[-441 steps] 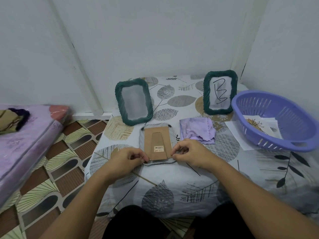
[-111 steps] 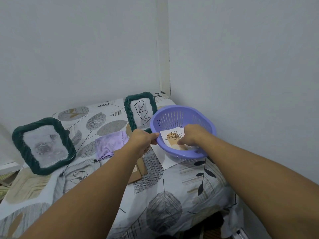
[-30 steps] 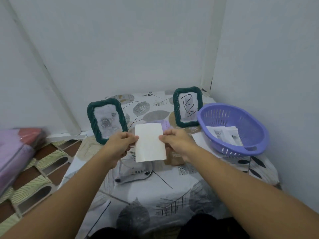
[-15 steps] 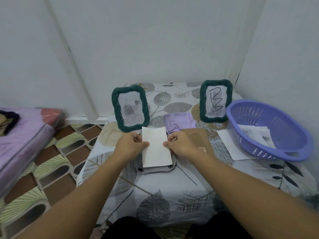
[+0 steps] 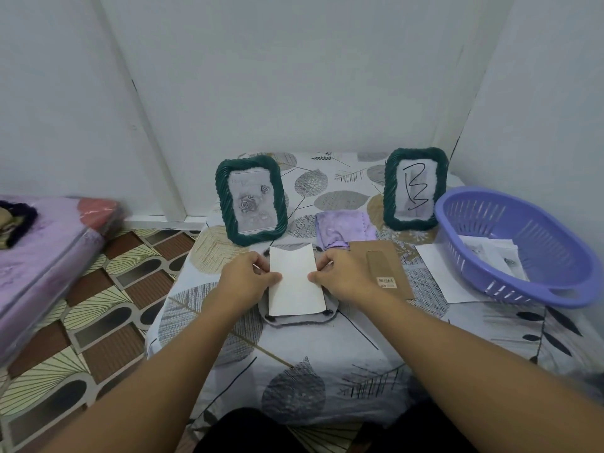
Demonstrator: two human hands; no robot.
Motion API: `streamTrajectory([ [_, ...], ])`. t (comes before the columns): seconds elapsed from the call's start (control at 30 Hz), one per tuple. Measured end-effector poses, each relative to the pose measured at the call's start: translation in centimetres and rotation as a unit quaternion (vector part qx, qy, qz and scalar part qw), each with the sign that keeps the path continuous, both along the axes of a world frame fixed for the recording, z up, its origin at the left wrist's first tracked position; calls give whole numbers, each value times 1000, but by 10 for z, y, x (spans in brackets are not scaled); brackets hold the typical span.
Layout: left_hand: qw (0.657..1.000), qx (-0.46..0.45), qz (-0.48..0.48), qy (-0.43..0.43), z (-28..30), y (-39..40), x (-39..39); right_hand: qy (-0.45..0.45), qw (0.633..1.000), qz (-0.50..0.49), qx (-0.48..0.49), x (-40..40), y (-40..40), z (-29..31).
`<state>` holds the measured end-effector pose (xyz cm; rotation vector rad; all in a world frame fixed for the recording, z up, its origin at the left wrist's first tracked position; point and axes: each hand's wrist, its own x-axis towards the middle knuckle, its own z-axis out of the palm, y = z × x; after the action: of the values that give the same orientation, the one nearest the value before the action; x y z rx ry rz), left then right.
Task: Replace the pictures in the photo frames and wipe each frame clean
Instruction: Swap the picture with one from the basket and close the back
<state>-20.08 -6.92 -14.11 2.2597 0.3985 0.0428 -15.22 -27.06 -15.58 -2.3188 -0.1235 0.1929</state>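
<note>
Pictures are the matter here, and the nearest one, a white picture [image 5: 295, 282] seen from its blank back, now lies low over the grey frame [image 5: 299, 317] that rests face-down on the leaf-print tablecloth [image 5: 327, 354]; half a second ago it was held a little higher and more tilted, so it is being lowered into the open back. The left hand [image 5: 248, 277] pinches the sheet's left edge between thumb and fingers, and the right hand [image 5: 343, 277] pinches its right edge likewise. Just right of that hand lies the brown cardboard backing [image 5: 382, 269], off the frame and waiting, so by my judgement the swap is half made: sheet in, backing next, wiping after. Beyond, the lilac cloth [image 5: 343, 228] sits crumpled between the two upright green frames: the left green frame [image 5: 250, 202] showing roses and the right green frame [image 5: 415, 188] showing a scrawled mark. At far right the purple basket [image 5: 529, 289] holds more prints, with a loose white sheet [image 5: 438, 273] partly beneath it.
</note>
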Motion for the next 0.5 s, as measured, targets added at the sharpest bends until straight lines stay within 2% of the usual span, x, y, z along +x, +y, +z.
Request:
streamTrajectory([
  [0.5,999,-44,3,-29,-10,0,-5,-19,999,15,-24,-2,-4,-1],
])
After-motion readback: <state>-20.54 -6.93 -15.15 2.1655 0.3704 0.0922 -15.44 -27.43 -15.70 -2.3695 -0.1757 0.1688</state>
